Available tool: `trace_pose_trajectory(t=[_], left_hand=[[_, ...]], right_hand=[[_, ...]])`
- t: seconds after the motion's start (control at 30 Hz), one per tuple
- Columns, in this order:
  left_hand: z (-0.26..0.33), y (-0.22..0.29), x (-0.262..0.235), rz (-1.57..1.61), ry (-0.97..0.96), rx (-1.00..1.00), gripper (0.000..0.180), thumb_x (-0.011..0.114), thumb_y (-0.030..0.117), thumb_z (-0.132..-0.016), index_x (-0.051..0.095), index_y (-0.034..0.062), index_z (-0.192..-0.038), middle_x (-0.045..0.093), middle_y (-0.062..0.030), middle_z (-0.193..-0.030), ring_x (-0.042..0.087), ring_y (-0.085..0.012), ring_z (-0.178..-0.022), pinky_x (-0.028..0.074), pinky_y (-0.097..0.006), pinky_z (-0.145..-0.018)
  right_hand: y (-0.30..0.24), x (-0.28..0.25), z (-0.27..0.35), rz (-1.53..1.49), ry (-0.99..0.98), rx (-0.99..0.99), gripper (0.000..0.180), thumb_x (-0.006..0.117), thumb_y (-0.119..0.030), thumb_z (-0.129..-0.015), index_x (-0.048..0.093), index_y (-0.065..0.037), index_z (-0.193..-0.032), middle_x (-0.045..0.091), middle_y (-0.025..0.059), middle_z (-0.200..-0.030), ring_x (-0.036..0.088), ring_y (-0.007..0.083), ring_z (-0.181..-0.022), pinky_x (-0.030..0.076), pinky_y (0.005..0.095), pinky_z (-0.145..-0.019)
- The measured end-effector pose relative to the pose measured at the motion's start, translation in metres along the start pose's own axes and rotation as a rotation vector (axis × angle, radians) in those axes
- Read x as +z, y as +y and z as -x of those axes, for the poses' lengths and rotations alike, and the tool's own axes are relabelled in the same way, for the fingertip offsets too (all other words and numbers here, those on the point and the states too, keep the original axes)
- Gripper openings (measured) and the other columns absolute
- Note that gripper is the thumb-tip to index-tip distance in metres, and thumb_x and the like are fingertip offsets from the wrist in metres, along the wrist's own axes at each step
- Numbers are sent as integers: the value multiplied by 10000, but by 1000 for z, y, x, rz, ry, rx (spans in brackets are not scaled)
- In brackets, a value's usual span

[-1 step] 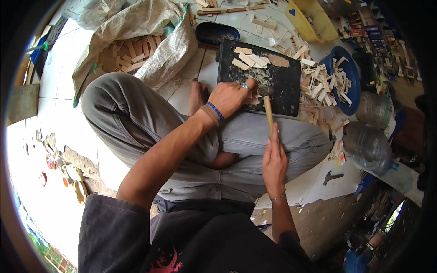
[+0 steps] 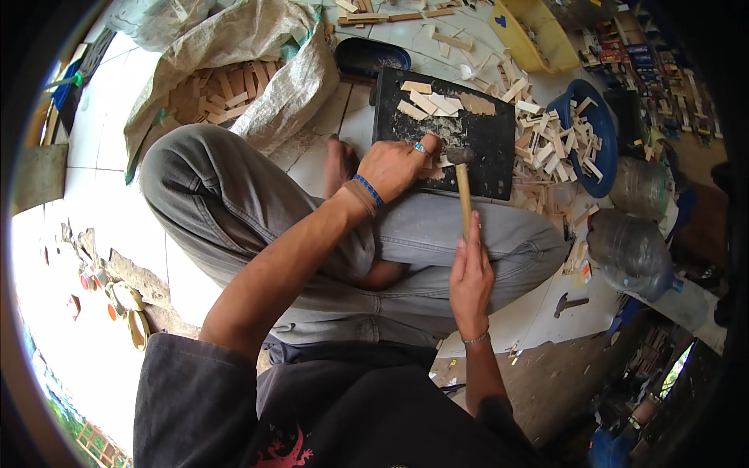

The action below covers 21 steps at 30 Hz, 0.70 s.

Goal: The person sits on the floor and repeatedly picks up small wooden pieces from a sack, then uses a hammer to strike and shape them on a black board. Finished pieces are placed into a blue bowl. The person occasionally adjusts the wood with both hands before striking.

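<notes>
My right hand [image 2: 472, 273] is closed round the wooden handle of a hammer [image 2: 463, 191]. The hammer's dark head is over the black board [image 2: 491, 175] in front of my crossed legs, just right of my left fingers. My left hand [image 2: 394, 168], with a ring and bracelets, is closed at the board's near-left part. Its fingertips press on a small light wooden piece [image 2: 434, 173], mostly covered by the hand. Several thin wooden pieces [image 2: 425, 101] lie at the board's far side, beside a tan patch. Pale scraps cover the board's middle.
Right of the board, loose wooden strips [image 2: 550, 148] pile up against a blue basin [image 2: 612, 160]. A woven sack [image 2: 304, 93] of wood pieces stands at far left. A dark oval tray [image 2: 374, 54], yellow tub [image 2: 546, 39], clear bottle [image 2: 632, 253] and second hammer [image 2: 569, 304] lie around.
The hammer's head has shifted slightly and shows more plainly above the board, its handle tilted a little differently. My left hand has stayed in place.
</notes>
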<state>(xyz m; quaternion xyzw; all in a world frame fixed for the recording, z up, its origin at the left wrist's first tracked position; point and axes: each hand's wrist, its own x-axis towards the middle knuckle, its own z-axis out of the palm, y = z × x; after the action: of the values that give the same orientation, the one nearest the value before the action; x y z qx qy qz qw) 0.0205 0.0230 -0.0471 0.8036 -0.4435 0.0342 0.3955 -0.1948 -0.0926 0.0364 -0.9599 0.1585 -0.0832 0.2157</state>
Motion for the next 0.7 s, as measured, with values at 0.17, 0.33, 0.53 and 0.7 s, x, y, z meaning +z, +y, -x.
trace_pose_trajectory(t=[0.17,0.33,0.53,0.7], left_hand=[[1,1,-3,-6,-48,-26,259,614,193,-942,476,86,-1133,684,-134,-734,695,-375,-702,525,-483,-598],[2,2,-2,22,-22,-29,232,610,188,-941,485,90,-1111,682,-129,-730,694,-374,-700,525,-482,-596],[1,0,0,-7,-14,-45,246,621,211,-943,494,98,-1120,681,-131,-725,696,-371,-707,522,-478,-596],[1,0,1,39,5,-49,242,620,212,-948,495,105,-1125,678,-138,-717,692,-383,-700,516,-486,-591]], right_hand=[[-3,1,1,-15,74,1,586,558,-37,-1036,381,-69,-1593,649,259,-1316,698,426,-1068,575,465,-815],[-6,-2,1,-29,4,84,549,529,-70,-1059,383,-52,-1588,613,268,-1371,674,427,-1138,559,459,-868],[-7,6,0,17,39,-9,565,529,-68,-1057,365,-51,-1597,614,249,-1383,698,395,-1067,563,447,-859],[-11,2,4,-52,-36,77,539,511,-76,-1068,373,-27,-1587,550,263,-1475,626,431,-1238,533,450,-960]])
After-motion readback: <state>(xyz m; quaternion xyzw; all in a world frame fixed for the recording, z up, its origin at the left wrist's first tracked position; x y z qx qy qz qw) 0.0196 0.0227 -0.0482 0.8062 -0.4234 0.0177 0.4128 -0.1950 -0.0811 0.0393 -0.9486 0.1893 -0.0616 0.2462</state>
